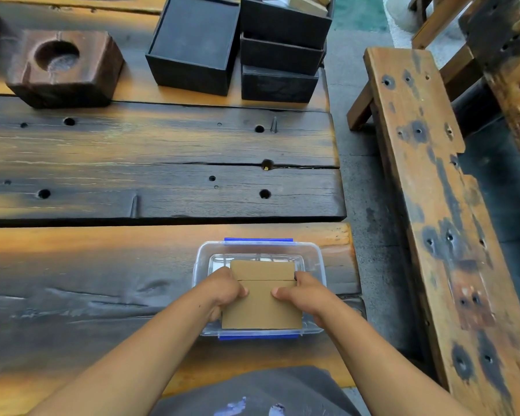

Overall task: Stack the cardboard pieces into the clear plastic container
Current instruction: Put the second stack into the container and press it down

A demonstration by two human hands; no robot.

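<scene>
- while we lean over the tabletop (102, 295), our clear plastic container (317, 262) sits at its near right edge, lid off, with blue latches on its far and near rims.
- our left hand (225, 291) pinches the left edge of a cardboard piece (261, 307), thumb on top, fingers curled under.
- our right hand (305, 295) pinches the opposite edge the same way, so the piece lies flat over the near half of the container.
- a second cardboard piece (263, 270) shows just beyond it, inside the container; we cannot tell whether the two touch.
- far across the tabletop an open black box (192, 43) stands with nothing visible in it.
- beside it a stack of black boxes (279, 55) rises, the top one holding tan pieces.
- to the far left a wooden block (63, 67) has a round hollow in its top.
</scene>
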